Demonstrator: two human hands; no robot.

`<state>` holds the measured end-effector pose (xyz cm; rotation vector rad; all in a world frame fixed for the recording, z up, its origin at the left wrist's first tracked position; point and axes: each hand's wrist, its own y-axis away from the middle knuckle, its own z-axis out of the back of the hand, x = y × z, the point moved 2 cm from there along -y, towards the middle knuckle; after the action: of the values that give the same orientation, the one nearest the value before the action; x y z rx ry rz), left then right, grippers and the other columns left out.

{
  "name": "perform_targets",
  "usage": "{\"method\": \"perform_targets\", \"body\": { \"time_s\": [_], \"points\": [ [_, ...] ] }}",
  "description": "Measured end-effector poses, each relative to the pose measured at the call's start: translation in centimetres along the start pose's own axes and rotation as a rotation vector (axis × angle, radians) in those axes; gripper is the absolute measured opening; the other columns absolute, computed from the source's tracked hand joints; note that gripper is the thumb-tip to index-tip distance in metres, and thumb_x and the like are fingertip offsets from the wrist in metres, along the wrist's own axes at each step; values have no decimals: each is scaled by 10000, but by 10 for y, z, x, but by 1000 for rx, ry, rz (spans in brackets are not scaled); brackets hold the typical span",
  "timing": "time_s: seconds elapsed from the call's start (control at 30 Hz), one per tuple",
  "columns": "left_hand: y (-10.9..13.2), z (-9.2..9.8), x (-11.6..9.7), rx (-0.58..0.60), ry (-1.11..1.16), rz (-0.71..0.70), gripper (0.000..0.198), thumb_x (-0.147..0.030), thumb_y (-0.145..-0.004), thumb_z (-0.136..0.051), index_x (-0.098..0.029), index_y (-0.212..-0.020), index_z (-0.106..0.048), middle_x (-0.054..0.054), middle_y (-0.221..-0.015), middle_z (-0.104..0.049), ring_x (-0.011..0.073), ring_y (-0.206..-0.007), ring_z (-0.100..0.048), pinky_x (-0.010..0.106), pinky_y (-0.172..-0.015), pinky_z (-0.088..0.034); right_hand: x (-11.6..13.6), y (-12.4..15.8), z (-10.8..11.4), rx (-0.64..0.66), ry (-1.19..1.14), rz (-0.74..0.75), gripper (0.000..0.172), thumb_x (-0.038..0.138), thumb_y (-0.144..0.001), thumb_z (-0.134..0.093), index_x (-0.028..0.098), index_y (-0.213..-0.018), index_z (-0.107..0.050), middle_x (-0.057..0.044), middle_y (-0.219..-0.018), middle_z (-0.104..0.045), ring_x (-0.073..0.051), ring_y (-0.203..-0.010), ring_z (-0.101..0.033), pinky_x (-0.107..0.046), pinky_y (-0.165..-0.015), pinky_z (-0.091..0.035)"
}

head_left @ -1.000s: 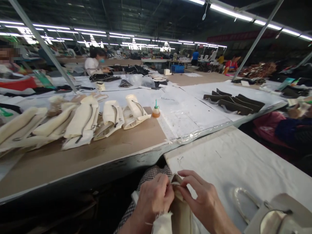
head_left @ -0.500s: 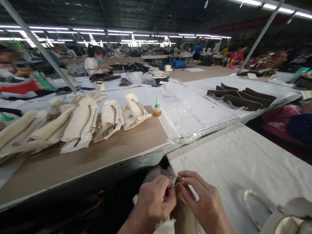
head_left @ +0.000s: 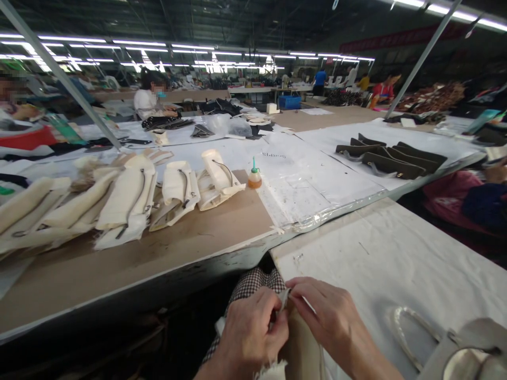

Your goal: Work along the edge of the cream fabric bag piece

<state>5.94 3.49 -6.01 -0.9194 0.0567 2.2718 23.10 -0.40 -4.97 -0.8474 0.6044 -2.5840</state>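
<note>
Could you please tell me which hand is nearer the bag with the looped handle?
Right: the right hand is left of the bag; the left hand is farther left of it.

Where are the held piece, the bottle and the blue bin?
Held piece (head_left: 301, 344): head view, on its beige side.
Bottle (head_left: 254, 181): head view, on its amber lower body.
Blue bin (head_left: 289, 102): head view, on its near wall.

Bench (head_left: 214, 224): cream pieces (head_left: 127, 195), green-topped bottle (head_left: 254, 179); white table (head_left: 340, 253): light bag (head_left: 473, 335).

Head-worn view, facing forward and down, hands (head_left: 252, 328) near
</note>
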Motion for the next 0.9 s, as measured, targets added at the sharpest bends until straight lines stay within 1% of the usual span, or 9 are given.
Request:
{"method": "perform_targets", "body": {
  "time_s": [0.13,0.27,0.37,0.47,0.57,0.67,0.73,0.8,0.9],
  "points": [
    [0,2,-1,-23,16,2,136,-176,-840,-480,-196,-707,-496,-22,-638,-549,107,-529,-508,226,-505,-331,-4,2,-2,12,-9,14,168,119,-982,-457,215,-998,-594,-52,-957,-740,-171,-835,-731,-261,-712,-577],
    [-3,4,-5,15,35,36,144,-187,-837,-496,-191,-693,-506,-20,-626,-553,112,-527,-509,228,-509,-337,-6,5,-1,26,-34,-63,175,147,-978,-489,224,-1120,-556,-37,-917,-734,-162,-764,-719,-252,-677,-563],
    [-4,5,-7,49,47,73,146,-198,-833,-514,-189,-687,-514,-22,-617,-553,115,-526,-505,229,-509,-336,-3,3,2,25,-48,-59,173,128,-966,-493,229,-1096,-549,-30,-906,-725,-168,-771,-710,-267,-682,-562],
    [-5,7,-8,74,67,108,129,-190,-819,-540,-190,-692,-520,-25,-628,-564,119,-540,-512,230,-517,-344,-1,-3,4,29,-73,-7,171,84,-953,-462,228,-998,-543,-34,-891,-711,-173,-797,-694,-282,-699,-560],
    [-6,12,-12,59,82,116,31,-174,-797,-566,-196,-775,-565,-3,-738,-607,151,-651,-563,238,-572,-393,-1,-10,3,39,-135,74,217,27,-927,-441,233,-937,-509,4,-844,-697,-142,-744,-679,-362,-909,-531],
    [-9,17,-16,33,122,115,109,-156,-791,-585,-201,-890,-596,24,-893,-634,186,-815,-601,252,-672,-444,-3,-16,4,42,-188,120,252,-10,-867,-460,230,-942,-475,58,-783,-650,-105,-639,-646,-473,-1091,-398],
    [-12,17,-17,49,156,144,126,-150,-799,-597,-204,-913,-600,20,-928,-650,184,-836,-610,250,-698,-453,-5,-19,5,72,-246,53,233,11,-820,-503,229,-895,-475,78,-750,-602,-100,-624,-618,-499,-1120,-351],
    [-15,14,-16,74,173,169,92,-156,-818,-597,-206,-894,-609,6,-897,-670,170,-781,-615,245,-679,-448,-7,-21,7,117,-301,-81,213,33,-765,-551,228,-820,-483,76,-727,-576,-124,-697,-615,-496,-1108,-358],
    [-20,10,-14,103,126,165,69,-149,-838,-576,-205,-835,-615,-9,-805,-675,154,-675,-598,244,-622,-418,-8,-25,13,155,-320,-275,223,22,-687,-604,217,-736,-507,41,-748,-610,-172,-815,-618,-378,-894,-508]
  ]
}}
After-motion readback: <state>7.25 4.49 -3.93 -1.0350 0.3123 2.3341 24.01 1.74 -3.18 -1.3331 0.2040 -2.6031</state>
